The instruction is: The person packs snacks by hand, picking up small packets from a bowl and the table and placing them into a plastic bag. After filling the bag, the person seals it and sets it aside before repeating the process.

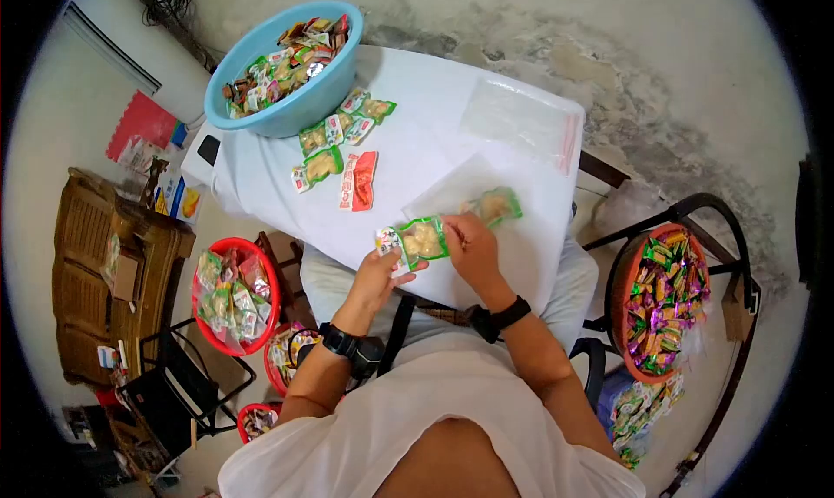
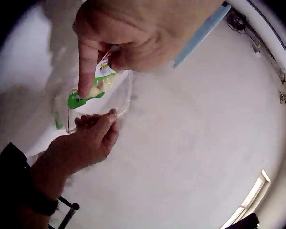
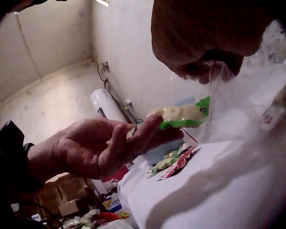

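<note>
Between the thumb and fingers of my left hand (image 1: 372, 282) is a green-and-white snack packet (image 1: 423, 239) whose window shows pale, lumpy pieces. My right hand (image 1: 473, 248) pinches the edge of a clear plastic bag (image 3: 229, 105), seen in the right wrist view. There the packet's green end overlaps the bag's mouth. Another green packet (image 1: 499, 205) lies inside the bag on the white-covered table (image 1: 261, 172). Farther off on the cloth are several similar green packets (image 1: 323, 162) and a red-and-white packet (image 1: 359, 182).
A blue basin (image 1: 291, 118) full of mixed snacks stands at the table's far left. Flat clear bags (image 1: 512, 120) lie at the far right. A red basket (image 1: 276, 302) of packets sits low on the left, and an orange tub (image 1: 618, 311) of wrapped candies on the right.
</note>
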Available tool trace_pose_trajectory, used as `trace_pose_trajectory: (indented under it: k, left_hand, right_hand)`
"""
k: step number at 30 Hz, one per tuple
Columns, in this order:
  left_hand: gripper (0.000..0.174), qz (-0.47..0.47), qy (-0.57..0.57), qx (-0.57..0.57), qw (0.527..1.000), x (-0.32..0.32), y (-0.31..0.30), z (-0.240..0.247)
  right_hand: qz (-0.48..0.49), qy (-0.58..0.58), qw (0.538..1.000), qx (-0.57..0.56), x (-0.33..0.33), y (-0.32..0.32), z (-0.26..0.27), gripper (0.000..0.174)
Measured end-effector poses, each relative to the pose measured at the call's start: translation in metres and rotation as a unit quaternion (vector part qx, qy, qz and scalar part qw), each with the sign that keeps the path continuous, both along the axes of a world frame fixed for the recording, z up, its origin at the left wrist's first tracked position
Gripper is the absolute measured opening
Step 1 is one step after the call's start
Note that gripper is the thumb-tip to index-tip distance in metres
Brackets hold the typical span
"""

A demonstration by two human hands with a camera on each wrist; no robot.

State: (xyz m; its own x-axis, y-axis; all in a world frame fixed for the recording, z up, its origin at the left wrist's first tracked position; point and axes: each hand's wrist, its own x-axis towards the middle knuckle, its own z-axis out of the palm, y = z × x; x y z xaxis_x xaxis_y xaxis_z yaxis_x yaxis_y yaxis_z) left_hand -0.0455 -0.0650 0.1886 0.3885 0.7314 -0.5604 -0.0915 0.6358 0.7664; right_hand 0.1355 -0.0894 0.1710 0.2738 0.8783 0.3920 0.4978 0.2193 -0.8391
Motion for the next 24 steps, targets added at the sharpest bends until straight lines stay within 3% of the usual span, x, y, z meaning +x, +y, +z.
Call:
trace_pose_trajectory:
  k: [3, 5, 8, 12, 14, 15, 17, 21, 24]
  left_hand:
    - [0.031, 0.015, -0.055, -0.046, 0.997, 0.017, 0.005, -0.011]
    - [0.027, 0.077, -0.101, -0.045, 0.991, 0.028, 0.006, -0.014]
    - [0.024, 0.129, -0.075, -0.065, 0.987, 0.042, 0.010, -0.029]
    - [0.020, 0.101, -0.174, -0.089, 0.976, 0.052, 0.022, -0.061]
    - [0.019, 0.036, -0.272, -0.130, 0.953, 0.055, 0.034, -0.086]
    - [0.019, 0.031, -0.272, -0.130, 0.953, 0.060, 0.035, -0.079]
    - [0.019, -0.028, -0.254, -0.018, 0.967, 0.071, 0.031, -0.066]
    - [0.019, 0.004, -0.227, -0.084, 0.970, 0.095, 0.050, -0.081]
    - [0.019, -0.066, -0.189, -0.063, 0.978, 0.101, 0.068, -0.114]
  right_hand:
    - [0.001, -0.037, 0.999, -0.006, -0.001, -0.003, 0.001, 0.009]
    - [0.012, -0.048, 0.999, 0.010, -0.001, -0.003, -0.001, 0.009]
    - [0.023, -0.073, 0.997, 0.010, -0.001, -0.004, -0.005, 0.008]
    - [0.011, -0.073, 0.997, 0.038, -0.001, -0.005, -0.004, 0.010]
    - [0.019, -0.079, 0.995, 0.050, 0.000, -0.005, -0.005, 0.009]
    - [0.015, -0.079, 0.995, 0.052, 0.000, -0.004, -0.004, 0.009]
    - [0.025, -0.061, 0.995, 0.071, -0.001, -0.006, -0.001, 0.010]
    - [0.033, -0.072, 0.995, 0.061, -0.001, -0.009, 0.001, 0.010]
    - [0.036, -0.073, 0.993, 0.087, -0.001, -0.010, -0.001, 0.010]
